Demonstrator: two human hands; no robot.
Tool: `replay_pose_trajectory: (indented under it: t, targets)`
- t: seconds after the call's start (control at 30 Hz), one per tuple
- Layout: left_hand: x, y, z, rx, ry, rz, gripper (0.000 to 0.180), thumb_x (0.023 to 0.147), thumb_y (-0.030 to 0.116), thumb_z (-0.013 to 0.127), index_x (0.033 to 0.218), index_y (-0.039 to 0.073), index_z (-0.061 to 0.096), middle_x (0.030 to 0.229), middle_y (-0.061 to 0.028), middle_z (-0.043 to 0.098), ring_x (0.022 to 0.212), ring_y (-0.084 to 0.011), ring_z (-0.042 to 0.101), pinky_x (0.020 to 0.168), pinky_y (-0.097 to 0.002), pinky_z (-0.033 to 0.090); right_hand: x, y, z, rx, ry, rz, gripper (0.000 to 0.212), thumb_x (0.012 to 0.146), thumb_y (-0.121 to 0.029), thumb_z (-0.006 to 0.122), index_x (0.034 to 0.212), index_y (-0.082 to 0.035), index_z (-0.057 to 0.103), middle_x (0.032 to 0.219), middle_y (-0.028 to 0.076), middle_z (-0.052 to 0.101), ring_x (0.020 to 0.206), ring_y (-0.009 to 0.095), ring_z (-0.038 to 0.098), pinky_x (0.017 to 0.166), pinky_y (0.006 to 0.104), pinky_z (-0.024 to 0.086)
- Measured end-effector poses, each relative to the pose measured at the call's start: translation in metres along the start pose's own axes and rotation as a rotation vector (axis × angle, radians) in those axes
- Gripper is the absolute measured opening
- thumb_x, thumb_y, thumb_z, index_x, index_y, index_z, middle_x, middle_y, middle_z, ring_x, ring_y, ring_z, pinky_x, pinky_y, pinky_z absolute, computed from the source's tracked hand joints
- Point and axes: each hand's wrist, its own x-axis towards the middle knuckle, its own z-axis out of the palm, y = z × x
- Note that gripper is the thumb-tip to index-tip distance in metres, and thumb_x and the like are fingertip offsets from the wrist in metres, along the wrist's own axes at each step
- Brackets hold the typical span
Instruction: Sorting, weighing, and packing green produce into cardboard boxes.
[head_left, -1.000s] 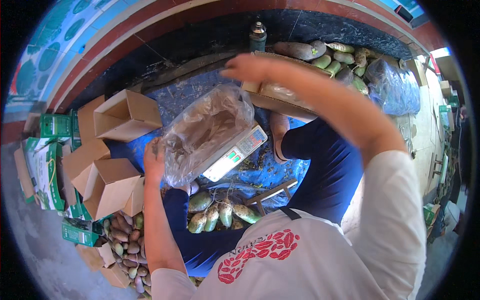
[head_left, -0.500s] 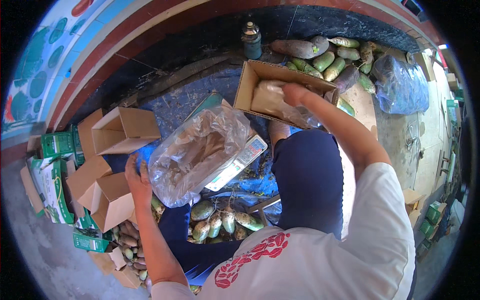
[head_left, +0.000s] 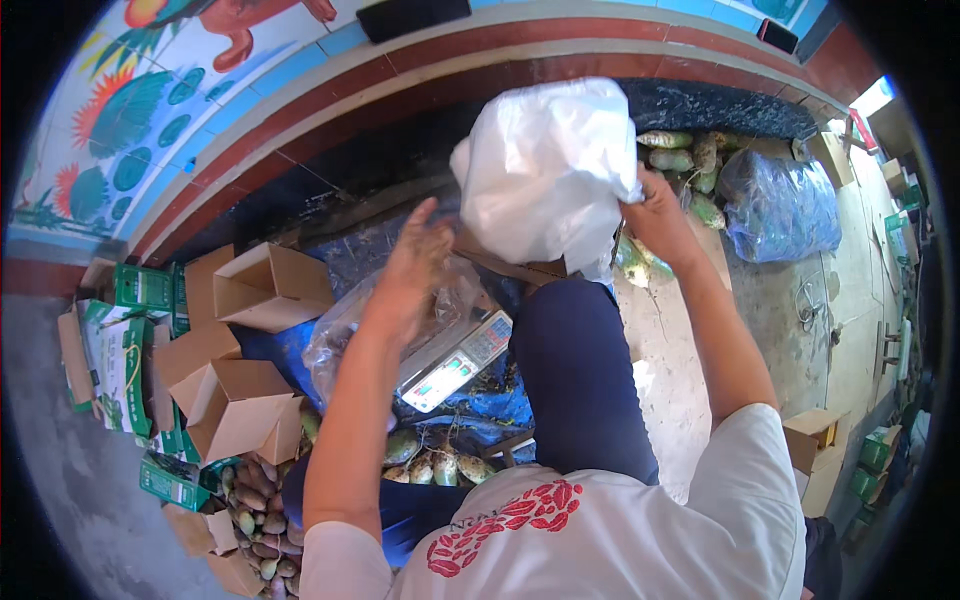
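Note:
A puffed-out white plastic bag (head_left: 550, 165) hangs in front of me, its right edge gripped by my right hand (head_left: 660, 215). To the left of the bag, my left hand (head_left: 418, 262) is raised with fingers apart, slightly smeared and holding nothing. The bag mostly hides a cardboard box (head_left: 500, 262); only part of its near side shows. Below my left hand is a digital scale (head_left: 455, 368) with a lit display, and clear plastic (head_left: 335, 345) lies crumpled on it, partly behind my left forearm.
Open cardboard boxes (head_left: 275, 285) and green cartons (head_left: 145, 288) stand at left. Green radishes (head_left: 672, 160) lie at back right beside a bluish plastic bundle (head_left: 780, 205). More radishes (head_left: 432, 466) lie near my leg, and reddish roots (head_left: 262, 500) are heaped at lower left.
My right hand has come out of the cardboard box and now lifts the white plastic bag, which has ballooned open. My left hand has moved up and right from beside the clear plastic.

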Motion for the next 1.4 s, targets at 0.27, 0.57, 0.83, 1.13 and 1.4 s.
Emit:
replay_pose_trajectory:
  t: [0.27, 0.57, 0.83, 1.13, 1.4]
  targets:
    - [-0.001, 0.013, 0.056, -0.019, -0.024, 0.242, 0.042, 0.072, 0.011, 0.066, 0.109, 0.002, 0.049, 0.105, -0.0093, 0.054, 0.097, -0.0186, 0.05, 0.082, -0.0318, 0.039, -0.015, 0.018, -0.003, -0.232, 0.071, -0.312, 0.043, 0.064, 0.006, 0.053, 0.106, 0.0, 0.048, 0.102, 0.014, 0.053, 0.1, 0.026, 0.049, 0.086, 0.0309, 0.037]
    - [-0.007, 0.003, 0.078, 0.389, 0.198, 0.539, 0.031, 0.073, 0.008, 0.063, 0.102, 0.0, 0.055, 0.094, -0.0074, 0.06, 0.086, -0.0136, 0.055, 0.077, -0.0263, 0.042, -0.041, -0.039, 0.036, -0.33, 0.611, -0.685, 0.035, 0.062, -0.012, 0.068, 0.091, -0.001, 0.052, 0.088, 0.013, 0.052, 0.082, 0.027, 0.05, 0.071, 0.0337, 0.04]
    - [-0.003, -0.006, 0.09, 0.147, -0.106, 0.42, 0.04, 0.077, 0.007, 0.058, 0.114, 0.002, 0.044, 0.103, -0.0082, 0.053, 0.089, -0.0148, 0.053, 0.076, -0.0283, 0.043, -0.012, -0.023, 0.05, -0.021, 0.357, -0.589, 0.015, 0.068, -0.002, 0.062, 0.081, 0.001, 0.055, 0.076, 0.01, 0.054, 0.07, 0.022, 0.053, 0.062, 0.0278, 0.042]
    - [0.019, -0.016, 0.075, -0.464, 0.037, 0.122, 0.023, 0.083, 0.014, 0.052, 0.102, 0.003, 0.048, 0.101, -0.0087, 0.053, 0.091, -0.0191, 0.053, 0.083, -0.0339, 0.043, -0.011, -0.012, 0.025, 0.678, 0.325, -0.124, 0.014, 0.084, -0.007, 0.044, 0.088, 0.002, 0.054, 0.088, 0.01, 0.06, 0.078, 0.016, 0.057, 0.074, 0.0274, 0.044]
    - [0.032, -0.028, 0.079, -0.416, 0.055, 0.166, 0.029, 0.078, 0.008, 0.058, 0.105, 0.005, 0.048, 0.102, -0.0073, 0.055, 0.095, -0.0193, 0.052, 0.086, -0.0361, 0.041, -0.012, -0.003, 0.024, 0.366, 0.316, -0.257, 0.015, 0.08, -0.007, 0.051, 0.094, 0.0, 0.052, 0.085, 0.005, 0.055, 0.078, 0.01, 0.05, 0.07, 0.0226, 0.04]
